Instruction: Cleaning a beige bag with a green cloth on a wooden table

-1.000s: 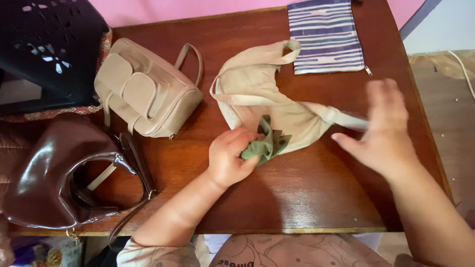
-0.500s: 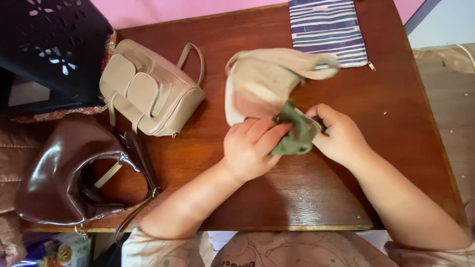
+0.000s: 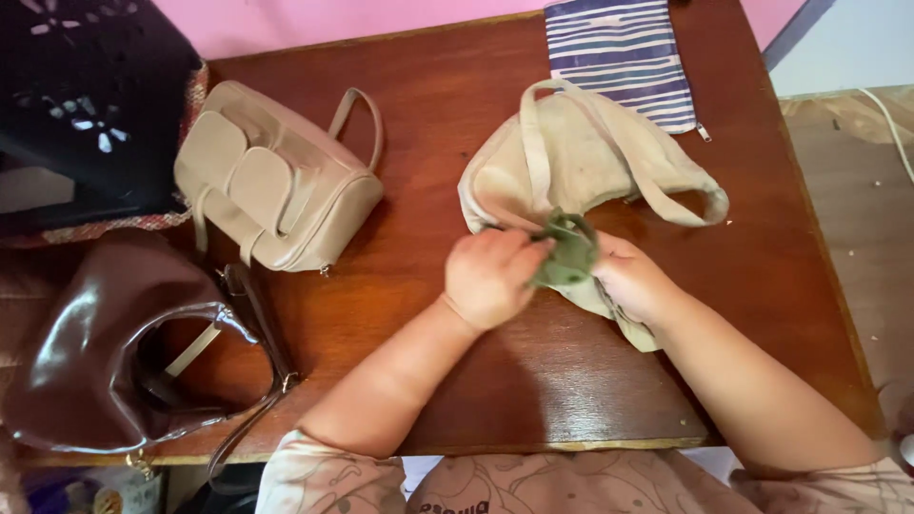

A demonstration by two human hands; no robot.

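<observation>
Beige cloth bag [image 3: 581,157] now spread flatter, both hands still gripping green cloth [image 3: 566,252]

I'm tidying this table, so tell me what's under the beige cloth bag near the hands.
Under the beige cloth bag only the wooden table shows, plus a corner of the striped pouch beneath its top edge. Anything else under the fabric is covered.

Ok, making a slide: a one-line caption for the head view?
Both hands, left hand and right hand, grip a crumpled green cloth against a limp beige fabric bag on a reddish wooden table.
</observation>
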